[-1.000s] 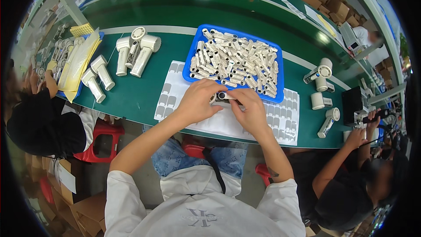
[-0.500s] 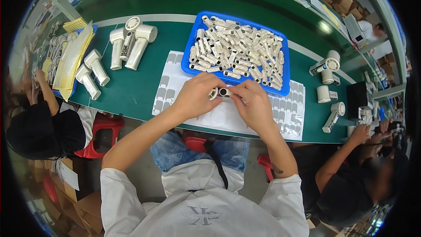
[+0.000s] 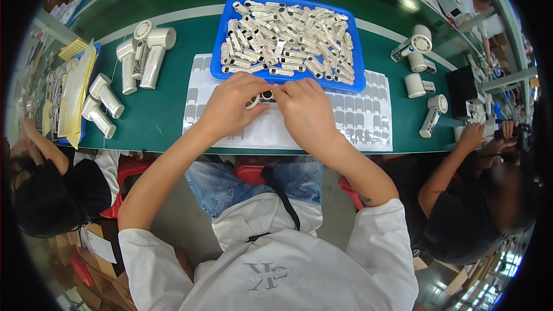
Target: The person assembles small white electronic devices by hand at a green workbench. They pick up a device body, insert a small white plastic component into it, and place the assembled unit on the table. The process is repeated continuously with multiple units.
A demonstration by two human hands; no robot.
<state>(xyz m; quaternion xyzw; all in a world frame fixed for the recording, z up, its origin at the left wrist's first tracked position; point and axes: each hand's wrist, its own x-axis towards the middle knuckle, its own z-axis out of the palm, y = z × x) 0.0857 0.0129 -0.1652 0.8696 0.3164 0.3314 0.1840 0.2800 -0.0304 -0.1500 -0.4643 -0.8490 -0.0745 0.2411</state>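
Above the sheet in front of me, both hands are closed round a white handheld fan housing [image 3: 266,97]. A round ring end and a dark circular opening show between my fingers. My left hand [image 3: 235,102] grips the ring end. At the other end, my right hand [image 3: 308,109] has its fingertips pressed on the housing, hiding much of it. Beneath lies a white sheet [image 3: 199,80] bearing rows of grey stickers. Just beyond my hands stands a blue tray [image 3: 361,72] heaped with small white elongated parts [image 3: 288,37].
On the left of the green table [image 3: 178,89] are several white fan bodies [image 3: 154,60] and a stack with yellow sheets [image 3: 78,95]. More fan units [image 3: 432,118] and a black box [image 3: 465,89] sit on the right. Co-workers' arms [image 3: 452,158] reach in at both sides.
The view has shifted, so the tray and table appear higher and further left. My right hand has turned more over the fan housing, its knuckles now uppermost. Both hands still hold the housing.
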